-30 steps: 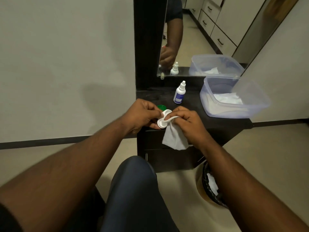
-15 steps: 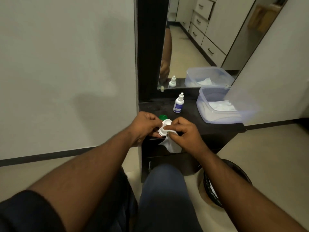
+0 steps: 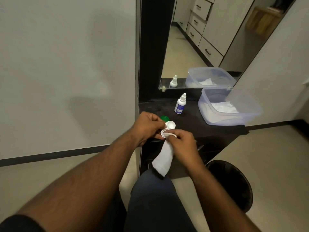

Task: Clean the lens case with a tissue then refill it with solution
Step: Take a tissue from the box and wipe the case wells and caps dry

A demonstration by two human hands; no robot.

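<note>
My left hand (image 3: 147,127) grips a white two-well lens case (image 3: 170,126) above the front edge of a dark counter (image 3: 192,128). One well faces up and shows. Fingers of my right hand (image 3: 183,143) press a white tissue (image 3: 163,160) into the nearer well, and the tissue's loose end hangs down toward my knee. A green cap (image 3: 164,118) lies on the counter just behind my left hand. The white solution bottle (image 3: 180,104) with a blue label stands upright and capped further back.
A clear plastic tub (image 3: 250,113) holding white tissues sits at the counter's right end. A mirror (image 3: 200,39) rises behind the counter. A black waste bin (image 3: 234,181) stands on the floor at my right. A grey wall (image 3: 66,64) is to the left.
The view has tilted up and back. The tissue now hangs longer below my right hand, which has shifted to the nearer well, leaving the farther well uncovered.
</note>
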